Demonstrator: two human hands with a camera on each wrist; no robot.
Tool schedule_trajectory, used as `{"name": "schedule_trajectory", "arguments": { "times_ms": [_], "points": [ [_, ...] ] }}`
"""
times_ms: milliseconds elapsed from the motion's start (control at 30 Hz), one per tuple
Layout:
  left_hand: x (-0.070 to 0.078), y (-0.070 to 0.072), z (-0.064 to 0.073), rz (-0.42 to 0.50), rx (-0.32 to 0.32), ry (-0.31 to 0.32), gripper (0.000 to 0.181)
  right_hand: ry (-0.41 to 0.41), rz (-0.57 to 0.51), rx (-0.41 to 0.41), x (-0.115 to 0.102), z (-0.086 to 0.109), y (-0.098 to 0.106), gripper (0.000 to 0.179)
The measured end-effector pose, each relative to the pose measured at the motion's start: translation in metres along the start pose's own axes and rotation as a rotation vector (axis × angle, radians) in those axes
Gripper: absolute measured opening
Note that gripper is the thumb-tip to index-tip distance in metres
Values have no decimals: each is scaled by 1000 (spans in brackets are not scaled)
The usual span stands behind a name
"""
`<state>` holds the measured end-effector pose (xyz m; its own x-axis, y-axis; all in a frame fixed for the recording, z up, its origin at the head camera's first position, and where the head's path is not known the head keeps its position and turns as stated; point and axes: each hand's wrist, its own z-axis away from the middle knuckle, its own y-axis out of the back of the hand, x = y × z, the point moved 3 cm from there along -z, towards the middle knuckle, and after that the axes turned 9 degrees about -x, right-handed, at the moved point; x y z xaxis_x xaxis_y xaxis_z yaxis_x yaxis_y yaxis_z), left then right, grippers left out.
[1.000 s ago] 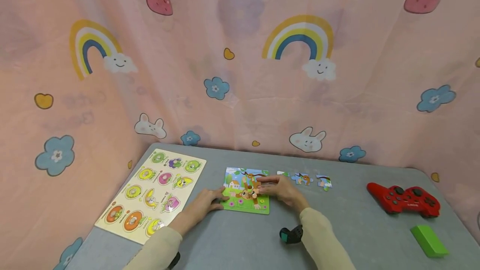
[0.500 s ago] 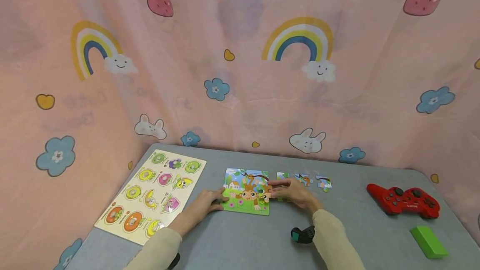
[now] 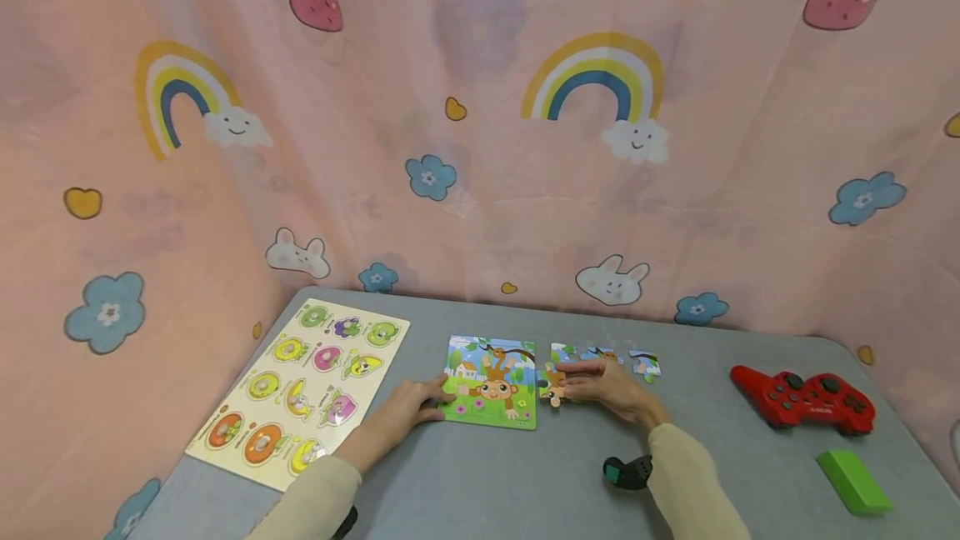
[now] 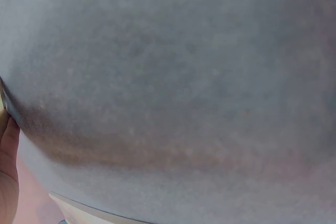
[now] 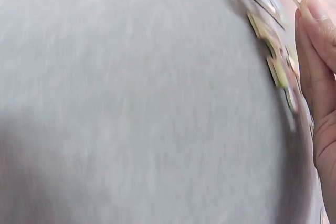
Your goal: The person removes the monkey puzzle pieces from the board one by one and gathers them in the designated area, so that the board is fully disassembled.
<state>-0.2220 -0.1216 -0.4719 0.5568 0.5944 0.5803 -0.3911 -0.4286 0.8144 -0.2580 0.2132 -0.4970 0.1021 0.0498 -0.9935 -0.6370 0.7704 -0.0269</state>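
My left hand [image 3: 408, 408] touches the left edge of the monkey puzzle [image 3: 487, 382], which lies flat on the grey bench [image 3: 480, 482], though I cannot tell whether those fingers grip it or simply rest there. My right hand [image 3: 609, 392] pinches a puzzle piece [image 3: 553, 387] between thumb and fingers, just beside the puzzle's right edge, with loose pieces [image 3: 645, 362] in a row just beyond. The fruit board [image 3: 277, 417] lies left of my left hand; the red game controller [image 3: 802, 401] and green block [image 3: 853, 482] sit well off to my right.
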Motion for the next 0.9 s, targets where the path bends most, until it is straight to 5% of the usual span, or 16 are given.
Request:
{"name": "schedule_trajectory", "arguments": {
  "times_ms": [600,900],
  "points": [
    [-1,2,2,0,3,17,32,2,-32,46,0,41,28,50],
    [0,1,1,-4,3,16,30,-68,-10,105,1,60,42,53]
  ]
}}
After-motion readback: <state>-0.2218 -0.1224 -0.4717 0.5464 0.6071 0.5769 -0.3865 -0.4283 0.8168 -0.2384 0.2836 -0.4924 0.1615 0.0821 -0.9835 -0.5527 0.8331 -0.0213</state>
